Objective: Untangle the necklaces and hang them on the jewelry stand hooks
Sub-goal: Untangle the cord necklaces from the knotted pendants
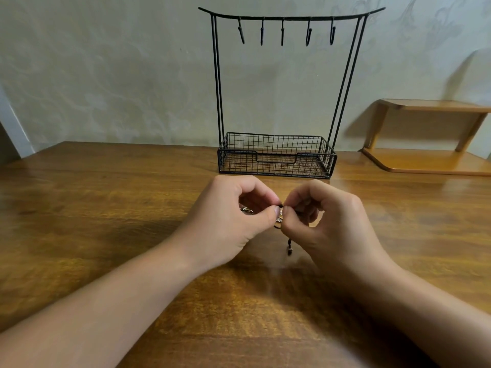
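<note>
two bare forearms reach in from the near edge over a brown wooden table (pixel 106 197), and the hands meet in the middle of it. the left hand (pixel 233 221) has its fingers curled, thumb and forefinger pinching the necklaces (pixel 279 219) at a small metal piece; another bit of metal peeks out under its curled fingers. the right hand (pixel 329 229) is curled the same way, its fingertips pinching the same tangle right against the left thumb, so the two hands touch at the pinch. a short dark cord with a little bead at its end hangs down between the hands, just above the tabletop. most of the tangle is hidden inside the hands, so how many strands there are i can't tell.

behind the hands, near the wall, a black wire jewelry stand (pixel 276 155) sits upright on the table, a mesh tray at its base and a curved bar on top. five hooks (pixel 282 33) hang from that bar, all bare. off to the right a small wooden shelf (pixel 425 160) rests on the table against the pale wall (pixel 106 75)
</note>
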